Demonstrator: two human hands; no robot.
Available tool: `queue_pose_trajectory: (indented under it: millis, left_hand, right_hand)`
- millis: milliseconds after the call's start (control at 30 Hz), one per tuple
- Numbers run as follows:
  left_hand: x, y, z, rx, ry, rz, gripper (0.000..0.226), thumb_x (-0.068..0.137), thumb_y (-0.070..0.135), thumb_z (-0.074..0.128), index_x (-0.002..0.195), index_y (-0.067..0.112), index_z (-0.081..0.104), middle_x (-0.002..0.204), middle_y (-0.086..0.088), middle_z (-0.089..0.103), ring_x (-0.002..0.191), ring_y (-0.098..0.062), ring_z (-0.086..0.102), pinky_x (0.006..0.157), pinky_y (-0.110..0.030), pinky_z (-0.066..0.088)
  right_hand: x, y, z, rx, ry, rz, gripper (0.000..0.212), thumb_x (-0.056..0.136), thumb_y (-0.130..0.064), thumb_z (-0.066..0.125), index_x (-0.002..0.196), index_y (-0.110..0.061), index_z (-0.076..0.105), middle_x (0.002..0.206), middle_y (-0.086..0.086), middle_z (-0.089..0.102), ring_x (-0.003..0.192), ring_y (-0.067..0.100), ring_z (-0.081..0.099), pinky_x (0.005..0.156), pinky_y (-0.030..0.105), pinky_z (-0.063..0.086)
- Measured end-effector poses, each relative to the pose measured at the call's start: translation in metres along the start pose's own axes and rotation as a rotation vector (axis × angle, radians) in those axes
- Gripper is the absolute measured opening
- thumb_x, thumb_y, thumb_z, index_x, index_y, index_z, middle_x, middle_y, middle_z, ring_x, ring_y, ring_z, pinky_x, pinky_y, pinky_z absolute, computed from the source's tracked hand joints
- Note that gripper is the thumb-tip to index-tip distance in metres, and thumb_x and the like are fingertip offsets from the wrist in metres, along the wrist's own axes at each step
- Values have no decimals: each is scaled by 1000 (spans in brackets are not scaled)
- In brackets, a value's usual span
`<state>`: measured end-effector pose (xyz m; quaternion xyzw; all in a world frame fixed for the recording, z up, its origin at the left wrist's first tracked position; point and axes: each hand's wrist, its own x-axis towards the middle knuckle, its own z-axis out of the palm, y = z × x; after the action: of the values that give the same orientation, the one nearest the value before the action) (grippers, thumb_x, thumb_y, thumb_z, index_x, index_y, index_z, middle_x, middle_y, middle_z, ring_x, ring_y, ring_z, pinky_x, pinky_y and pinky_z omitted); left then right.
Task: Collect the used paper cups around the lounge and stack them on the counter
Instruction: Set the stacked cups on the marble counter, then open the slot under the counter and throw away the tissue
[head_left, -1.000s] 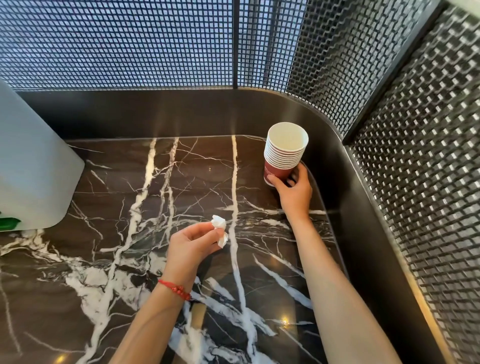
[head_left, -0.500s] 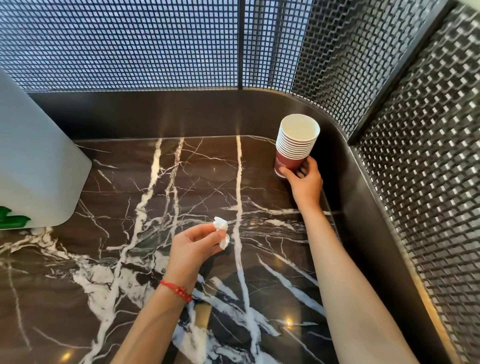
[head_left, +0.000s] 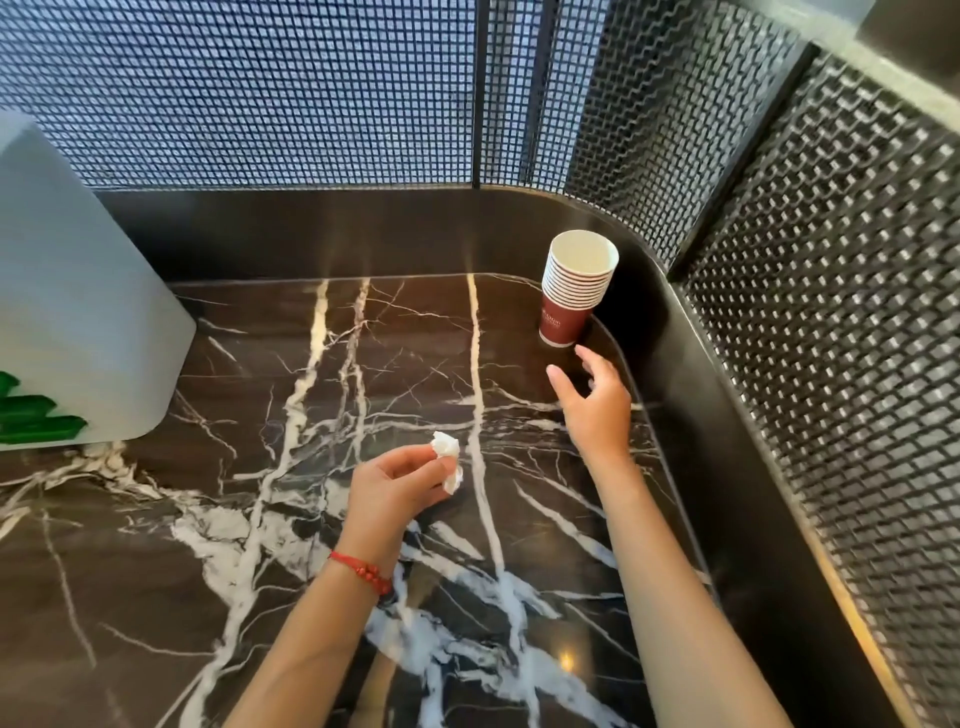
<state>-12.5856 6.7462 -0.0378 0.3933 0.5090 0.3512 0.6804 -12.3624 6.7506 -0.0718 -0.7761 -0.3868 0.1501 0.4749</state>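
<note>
A stack of several red paper cups with white rims stands upright in the far right corner of the dark marble counter. My right hand hovers just in front of the stack, fingers spread, apart from it and holding nothing. Nearer to me, over the middle of the counter, my left hand pinches a crumpled white tissue. A red bracelet circles that wrist.
A white appliance with a green mark stands at the left on the counter. A dark raised rim curves around the back and right, topped by a metal mesh screen.
My right hand has let go of the cup stack and drawn back toward me; the stack now stands alone in the corner. My left hand still holds the tissue.
</note>
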Motion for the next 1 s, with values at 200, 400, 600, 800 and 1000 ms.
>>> queue_pose_trajectory:
  millis: [200,400,600,800,1000]
  left_hand:
    - [-23,-7,-20,0,-33,11,8,77,3,70,79,11,72,69,0,74,65,-9,70,54,-15,51]
    - [-52,-25,-34,3,-71,-6,12,78,1,68,73,11,72,63,1,73,61,-7,69,53,-15,52]
    - [-83,-45,-48,11,-71,-36,5,77,0,68,81,3,71,68,-5,72,68,-16,67,63,-21,57]
    - [-126,-55,-45,-32,-17,-19,8,77,-1,68,79,6,69,64,0,72,63,-10,68,54,-17,55]
    - [-179,-79,-38,-18,42,69,7,77,1,68,82,6,71,70,-6,71,69,-18,65,61,-20,57]
  right_hand:
    - [-74,-17,-14,-316,-112,-187,49,90,-31,61,133,-9,50,139,7,50,131,19,41,106,23,26]
    - [-151,-22,-26,-555,-131,-307,53,88,-36,62,132,-8,52,138,11,52,131,26,44,108,33,31]
    - [-206,-18,-42,-657,-140,-354,55,86,-38,65,130,-7,54,134,13,55,128,27,49,106,39,36]
    - [-239,-17,-62,-624,-96,-429,53,81,-35,72,123,-4,60,126,15,61,120,29,56,100,44,45]
    - [-279,-7,-100,-561,-120,-501,53,85,-37,66,128,-7,56,131,12,58,124,27,52,105,39,38]
